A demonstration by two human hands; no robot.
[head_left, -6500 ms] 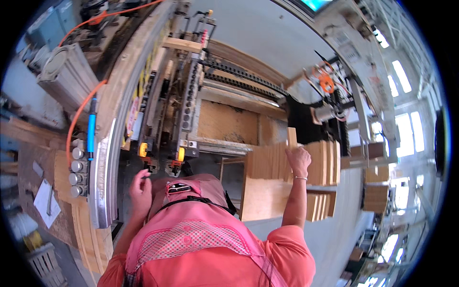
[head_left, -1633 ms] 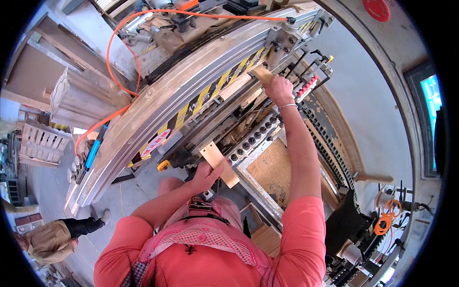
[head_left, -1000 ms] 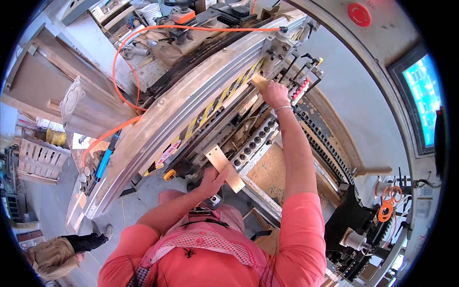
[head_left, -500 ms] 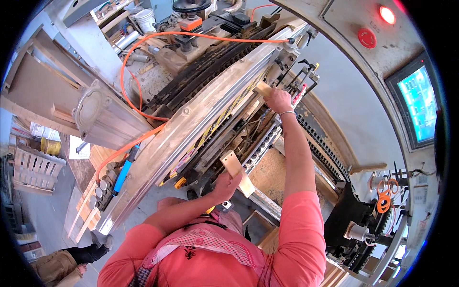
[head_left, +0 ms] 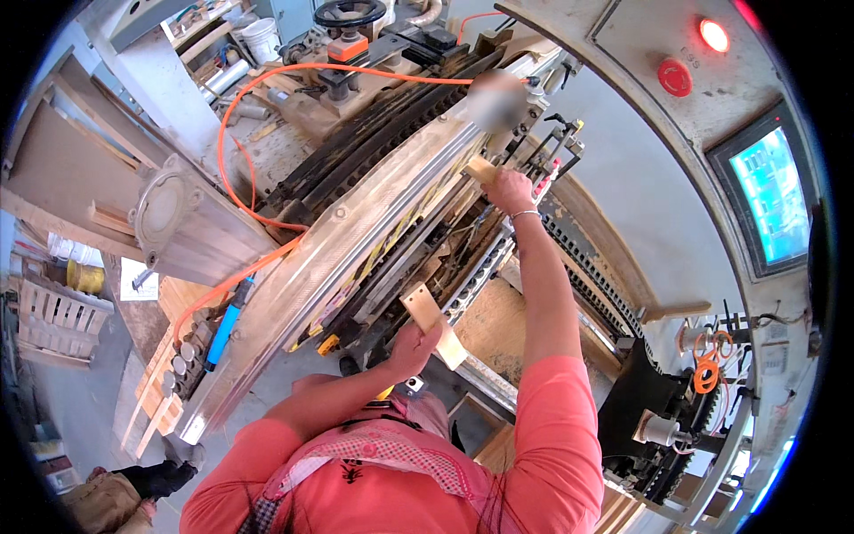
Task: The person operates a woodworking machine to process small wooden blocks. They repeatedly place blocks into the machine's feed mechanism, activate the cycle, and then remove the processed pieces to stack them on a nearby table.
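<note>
Low in the middle, my left hand (head_left: 414,348) is closed round a short pale wooden board (head_left: 423,307) with small holes near its upper end. The board slants over the near edge of a long machine. My right arm reaches up and forward, and my right hand (head_left: 511,190) grips a second small wooden piece (head_left: 481,169) beside the machine's metal beam (head_left: 356,209). The fingers of that hand partly hide the piece. Under both hands lie the machine's chain track (head_left: 481,274) and a sawdust-covered bed (head_left: 489,325).
An orange hose (head_left: 222,151) loops across the beam at the left. At the right stands a control panel with a lit screen (head_left: 770,198) and a red stop button (head_left: 675,77). A blue cylinder (head_left: 223,336) sits at the beam's near end. Another person's legs (head_left: 116,498) show at lower left.
The whole view has shifted slightly to the left. Both hands keep hold of their wooden pieces and have hardly moved against the machine.
</note>
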